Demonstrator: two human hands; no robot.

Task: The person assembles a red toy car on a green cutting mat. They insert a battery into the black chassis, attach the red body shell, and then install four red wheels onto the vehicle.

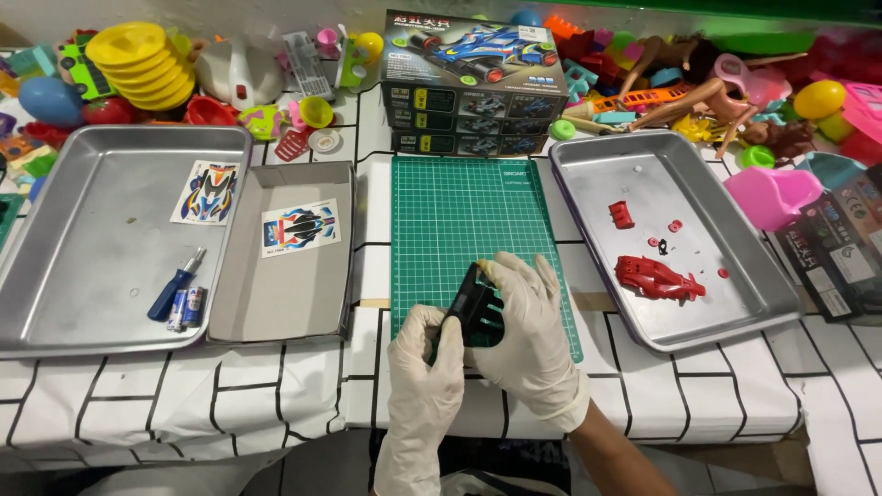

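both hands gloved in white, brought together over the near edge of the green cutting mat (pixel 464 230). left hand (pixel 424 363) grips the lower left end of a black plastic chassis piece (pixel 476 301), fingers curled round it; right hand (pixel 531 335) wraps the piece from the right and above, fingertips laid over its top. the piece is held just above the mat — whether it touches the mat, cannot tell.

right of the mat: a metal tray (pixel 763 285) holding a red car body shell (pixel 658 278), a small red block (pixel 622 215) and a few tiny red and black bits, well apart from the hands.

left of the mat: a grey box lid (pixel 276 294) with a sticker sheet (pixel 300 227) lying in it. beside that, a larger metal tray (pixel 83 276) with a second sticker sheet (pixel 206 193), a blue-handled screwdriver (pixel 176 284) and two small batteries (pixel 185 309) just beside the screwdriver.

behind the mat — a stack of model car boxes (pixel 473 87). loose colourful toys line the back of the white tiled table (pixel 303 386).
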